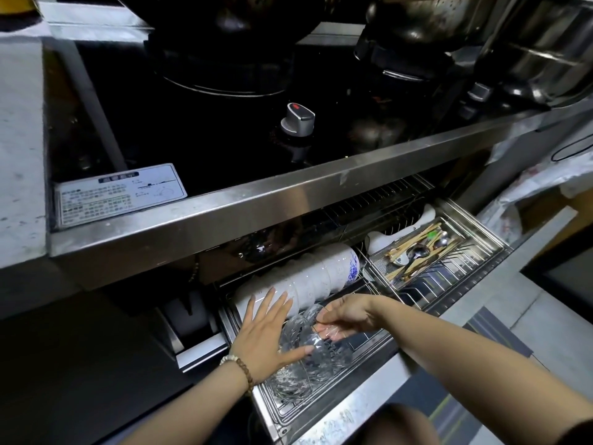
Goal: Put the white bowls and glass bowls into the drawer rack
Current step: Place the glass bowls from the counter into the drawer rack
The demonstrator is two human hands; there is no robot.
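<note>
**Seating the glass bowls on edge in the drawer rack**

You are working over the pulled-out drawer rack [324, 409], which is occupying the frame from 6 toward 3 o'clock. The white bowls [321, 274] are lying nested on their sides in the far row, just past centre toward 6 o'clock, with a blue-patterned one at the 3 o'clock end; standing them on edge is probably letting the wires hold them apart and drain them. The glass bowls [308, 358] are sitting in the near row, at 6 o'clock of the white ones and seemingly touching them, also tipped on edge.

Your left hand [268, 332] is spreading flat, fingers fanned and pointing toward 12 o'clock, palm pressing on the glass stack and fingertips reaching the nearest white bowl; it is gripping nothing, and appears to be bracing the row against sliding. Your right hand [340, 317] is reaching in from 4 o'clock, wrist bent, fingers curled and pinching the rim of one glass bowl, apparently steering it into its slot. The cutlery tray [481, 248] is resting at 2 o'clock, well apart.
</note>
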